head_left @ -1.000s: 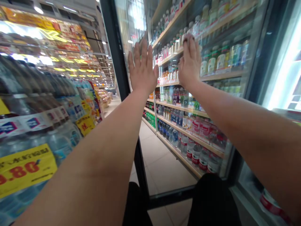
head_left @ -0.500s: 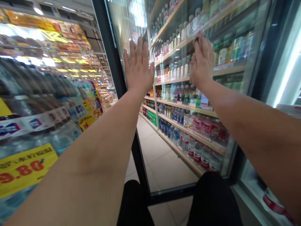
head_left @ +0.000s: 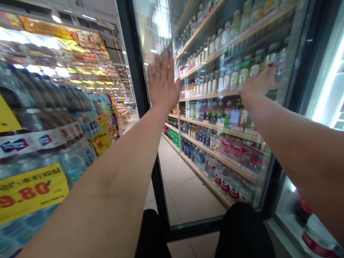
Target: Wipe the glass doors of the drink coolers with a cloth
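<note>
My left hand (head_left: 163,84) lies flat with fingers stretched on the glass door, near its dark frame (head_left: 131,46). My right hand (head_left: 256,87) is over the right part of the glass (head_left: 199,211), smeared by motion. Its fingers are blurred, and I cannot make out whether anything is in them. Through the glass, shelves (head_left: 212,95) of bottled drinks show behind both hands. The door stands open at an angle across my view.
To the left, large bottles (head_left: 76,165) are stacked with a yellow price sign (head_left: 32,191). My dark-clothed knees (head_left: 243,233) are close to the door's bottom rail (head_left: 199,227). At the right is a lit cooler interior with a red-labelled bottle (head_left: 319,236).
My right hand has moved right and down across the glass. My left hand stays flat on the door, and the view has shifted slightly.
</note>
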Demonstrator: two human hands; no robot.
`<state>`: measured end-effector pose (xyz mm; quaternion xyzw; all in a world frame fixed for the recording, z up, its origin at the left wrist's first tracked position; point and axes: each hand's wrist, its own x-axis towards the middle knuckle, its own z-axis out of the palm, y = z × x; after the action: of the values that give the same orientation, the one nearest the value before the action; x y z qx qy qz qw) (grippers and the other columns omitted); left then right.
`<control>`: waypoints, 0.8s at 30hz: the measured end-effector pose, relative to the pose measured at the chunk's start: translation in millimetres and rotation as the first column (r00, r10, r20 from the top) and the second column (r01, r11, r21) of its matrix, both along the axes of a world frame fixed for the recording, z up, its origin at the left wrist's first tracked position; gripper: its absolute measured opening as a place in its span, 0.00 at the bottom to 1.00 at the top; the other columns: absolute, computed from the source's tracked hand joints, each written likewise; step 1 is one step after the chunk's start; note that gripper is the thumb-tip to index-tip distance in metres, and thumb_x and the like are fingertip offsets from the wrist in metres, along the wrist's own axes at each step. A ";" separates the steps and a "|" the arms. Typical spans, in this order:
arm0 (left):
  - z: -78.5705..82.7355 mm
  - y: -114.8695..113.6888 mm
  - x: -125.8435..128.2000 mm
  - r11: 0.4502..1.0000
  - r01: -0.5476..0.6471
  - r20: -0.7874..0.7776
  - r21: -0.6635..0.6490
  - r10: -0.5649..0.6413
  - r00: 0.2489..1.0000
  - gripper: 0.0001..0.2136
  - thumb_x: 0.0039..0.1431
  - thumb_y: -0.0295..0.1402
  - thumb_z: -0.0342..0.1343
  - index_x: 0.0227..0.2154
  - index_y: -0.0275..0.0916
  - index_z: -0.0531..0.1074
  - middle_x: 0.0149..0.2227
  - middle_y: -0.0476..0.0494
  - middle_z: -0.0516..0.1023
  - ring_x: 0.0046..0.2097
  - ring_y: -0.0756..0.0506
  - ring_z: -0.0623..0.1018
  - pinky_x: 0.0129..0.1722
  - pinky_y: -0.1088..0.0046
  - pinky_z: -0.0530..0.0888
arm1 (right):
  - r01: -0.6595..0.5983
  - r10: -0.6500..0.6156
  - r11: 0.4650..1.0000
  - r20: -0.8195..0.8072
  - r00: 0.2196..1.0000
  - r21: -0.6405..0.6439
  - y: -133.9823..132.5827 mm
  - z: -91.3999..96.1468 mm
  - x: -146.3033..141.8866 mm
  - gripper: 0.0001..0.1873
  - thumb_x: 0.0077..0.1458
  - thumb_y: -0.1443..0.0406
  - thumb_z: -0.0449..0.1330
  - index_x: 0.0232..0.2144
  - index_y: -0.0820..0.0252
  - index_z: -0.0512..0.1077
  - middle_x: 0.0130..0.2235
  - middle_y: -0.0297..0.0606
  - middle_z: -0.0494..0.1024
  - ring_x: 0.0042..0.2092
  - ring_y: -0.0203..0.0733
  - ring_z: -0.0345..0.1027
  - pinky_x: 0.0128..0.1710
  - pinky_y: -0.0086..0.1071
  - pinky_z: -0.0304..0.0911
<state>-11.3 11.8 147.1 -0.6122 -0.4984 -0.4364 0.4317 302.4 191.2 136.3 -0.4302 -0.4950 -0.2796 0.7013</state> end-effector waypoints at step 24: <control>3.0 -0.9 1.9 0.997 -0.077 -0.028 -0.024 0.076 0.997 0.47 0.57 0.66 0.22 0.74 0.44 0.40 0.73 0.75 0.41 0.59 0.65 0.04 0.60 0.80 0.07 | -0.177 0.197 0.969 0.106 0.975 -0.170 -59.9 1.7 -27.0 0.33 0.69 0.64 0.43 0.73 0.54 0.48 0.77 0.33 0.40 0.76 0.46 0.32 0.72 0.57 0.40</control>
<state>-9.3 10.9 150.1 -0.6038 -0.5209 -0.4049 0.4473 275.4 131.3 138.0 -0.4184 -0.5961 -0.1972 0.6563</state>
